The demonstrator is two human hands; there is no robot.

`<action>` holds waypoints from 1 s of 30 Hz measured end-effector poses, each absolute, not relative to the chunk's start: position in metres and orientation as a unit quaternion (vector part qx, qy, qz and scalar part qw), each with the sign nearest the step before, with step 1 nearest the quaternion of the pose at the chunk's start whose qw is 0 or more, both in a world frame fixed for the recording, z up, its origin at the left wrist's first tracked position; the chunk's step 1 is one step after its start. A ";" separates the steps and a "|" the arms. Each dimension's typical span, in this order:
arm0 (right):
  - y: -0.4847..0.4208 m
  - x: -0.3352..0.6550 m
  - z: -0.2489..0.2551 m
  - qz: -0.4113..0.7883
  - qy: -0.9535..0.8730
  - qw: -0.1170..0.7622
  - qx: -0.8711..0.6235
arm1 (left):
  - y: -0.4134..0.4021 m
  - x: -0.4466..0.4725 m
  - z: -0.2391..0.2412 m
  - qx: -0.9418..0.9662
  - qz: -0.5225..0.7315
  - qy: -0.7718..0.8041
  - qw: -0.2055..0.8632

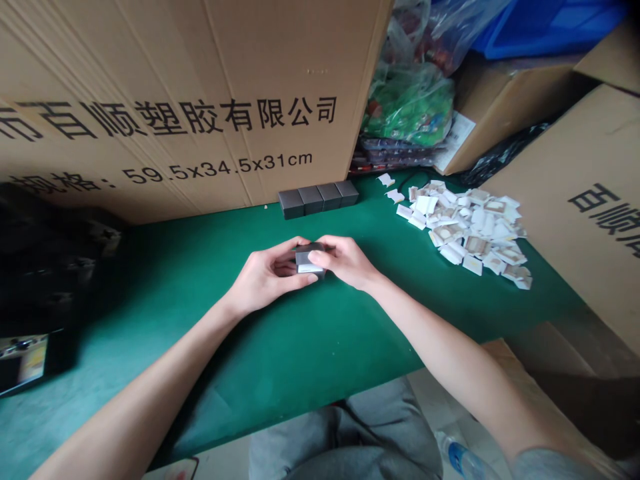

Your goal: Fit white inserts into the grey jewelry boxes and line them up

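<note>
A small dark grey box (304, 255) sits right inside the grip, between the two hands and above the green tabletop (320, 340). The left hand (261, 277) is closed on it from its left side, the thumb running along the near side and the fingers curled round behind. The right hand (349, 260) is clamped on its right side, thumb pressed on top and the other fingers bent round the far side. A white piece (310, 268) shows at the near part of the box, just below the right thumb; whether it lies within the box or on it, I cannot tell.

Straight beyond the grip, a short way off, four dark boxes (310, 200) stand side by side in a row, in front of a large printed carton (200, 60). To the right of the grip and farther out, well apart from the right hand, lies a loose heap of folded white pieces (467, 223). Past that heap are plastic bags (410, 103). Far to the left of the grip sits a blurred dark mass (45, 267).
</note>
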State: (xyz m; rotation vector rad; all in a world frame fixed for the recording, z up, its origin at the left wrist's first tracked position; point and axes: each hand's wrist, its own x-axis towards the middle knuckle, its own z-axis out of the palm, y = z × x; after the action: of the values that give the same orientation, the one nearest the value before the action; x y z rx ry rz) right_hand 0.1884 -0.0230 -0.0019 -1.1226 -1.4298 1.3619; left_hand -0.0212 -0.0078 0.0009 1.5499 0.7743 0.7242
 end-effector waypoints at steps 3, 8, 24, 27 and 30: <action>-0.023 0.188 -0.002 0.543 -0.568 0.419 -0.455 | -0.008 -0.021 0.002 0.665 0.309 0.336 0.590; -0.023 0.188 -0.003 0.542 -0.568 0.418 -0.456 | -0.007 -0.022 0.002 0.667 0.308 0.332 0.591; -0.023 0.187 -0.003 0.542 -0.571 0.413 -0.458 | -0.006 -0.023 0.001 0.672 0.305 0.327 0.590; -0.022 0.187 -0.004 0.542 -0.573 0.414 -0.454 | -0.006 -0.022 0.001 0.670 0.308 0.324 0.592; -0.022 0.187 -0.005 0.543 -0.574 0.410 -0.456 | -0.006 -0.022 0.000 0.672 0.308 0.328 0.588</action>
State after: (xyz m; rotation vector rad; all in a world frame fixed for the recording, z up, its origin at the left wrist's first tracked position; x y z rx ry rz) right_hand 0.1873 -0.0221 -0.0045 -1.1484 -1.4459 1.3671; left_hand -0.0225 -0.0059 0.0004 1.5665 0.7642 0.7187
